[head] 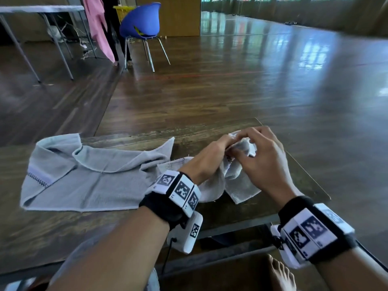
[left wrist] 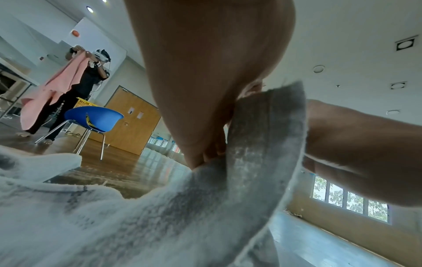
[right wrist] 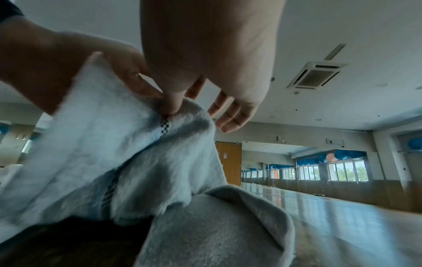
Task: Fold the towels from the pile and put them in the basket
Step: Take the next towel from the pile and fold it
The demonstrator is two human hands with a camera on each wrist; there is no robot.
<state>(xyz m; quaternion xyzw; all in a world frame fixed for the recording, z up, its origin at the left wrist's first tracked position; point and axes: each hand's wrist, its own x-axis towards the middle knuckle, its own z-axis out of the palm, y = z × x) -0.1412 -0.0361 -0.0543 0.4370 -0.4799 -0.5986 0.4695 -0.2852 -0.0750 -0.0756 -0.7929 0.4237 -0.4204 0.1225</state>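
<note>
Towel [head: 239,181]: small grey one, bunched at the tabletop's right end.
Hands: left hand [head: 207,158] and right hand [head: 264,156] both pinch its top edge.
Second towel [head: 84,175]: spread rumpled, left.
Tabletop [head: 52,232]: dark scuffed wood.
Room: glossy wooden floor [head: 252,85], blue chair [head: 140,26].

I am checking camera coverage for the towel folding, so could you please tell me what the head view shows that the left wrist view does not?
Only the head view shows both wrist bands, the whole spread grey towel lying on the wooden table, and a bare foot below.

Only the left wrist view shows the whole second person holding up a pink cloth, plus ceiling lights and windows.

Both show the left hand and right hand pinching the small towel, and the blue chair.
</note>
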